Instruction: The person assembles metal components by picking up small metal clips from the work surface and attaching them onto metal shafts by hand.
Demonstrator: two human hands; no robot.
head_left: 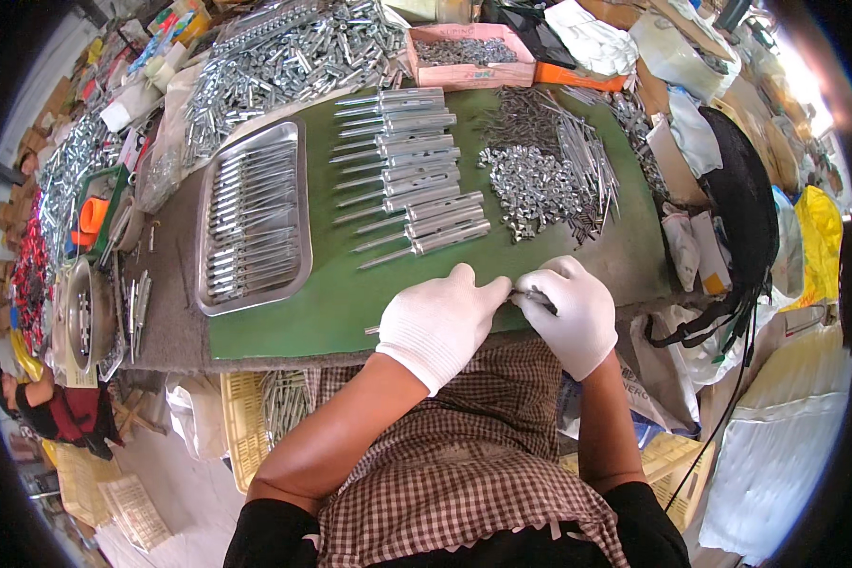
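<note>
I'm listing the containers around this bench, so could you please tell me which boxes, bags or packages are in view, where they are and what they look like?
Pink cardboard box: far edge of the green mat, rectangular, open, holding small silver parts.
Orange box: right of the pink one, flat, partly hidden.
Yellow bag: far right, crumpled.
Yellow crate: under the bench, left of the left hand, latticed plastic.

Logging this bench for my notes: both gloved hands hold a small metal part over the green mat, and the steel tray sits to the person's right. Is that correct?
Not quite. In the head view the steel tray sits to the person's left. The left hand and right hand, both gloved, do hold a small metal part over the green mat.
</note>
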